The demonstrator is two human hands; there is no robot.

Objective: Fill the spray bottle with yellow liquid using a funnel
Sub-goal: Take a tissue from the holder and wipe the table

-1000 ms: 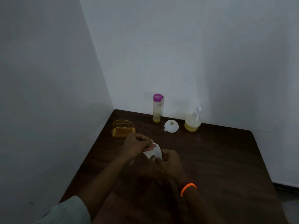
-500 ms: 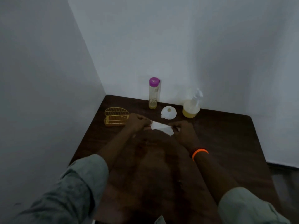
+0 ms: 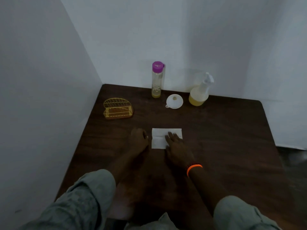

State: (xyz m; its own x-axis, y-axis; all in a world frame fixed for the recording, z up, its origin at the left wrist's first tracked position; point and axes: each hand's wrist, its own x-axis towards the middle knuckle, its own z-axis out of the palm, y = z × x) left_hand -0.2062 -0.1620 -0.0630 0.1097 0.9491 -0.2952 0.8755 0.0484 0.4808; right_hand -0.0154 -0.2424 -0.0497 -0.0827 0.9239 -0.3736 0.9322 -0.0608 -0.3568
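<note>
A clear spray bottle (image 3: 199, 93) with a white trigger head stands at the back of the table, yellow liquid in its lower part. Left of it a white funnel (image 3: 174, 101) lies mouth up. A tall clear bottle (image 3: 156, 80) with a purple cap holds a little yellow liquid at its bottom. A white folded tissue (image 3: 159, 138) lies flat mid-table. My right hand (image 3: 176, 146) presses on the tissue's right part with straight fingers. My left hand (image 3: 138, 137) rests on the table just left of the tissue, fingers curled, holding nothing.
A yellow wire holder (image 3: 117, 108) sits near the left wall. The dark wooden table (image 3: 232, 138) stands in a corner, with white walls behind and to the left. An orange band circles my right wrist.
Both hands held the tissue up and spread it; now it lies flat on the table. My left hand has let go, my right hand presses it down. The camera has tilted down.
</note>
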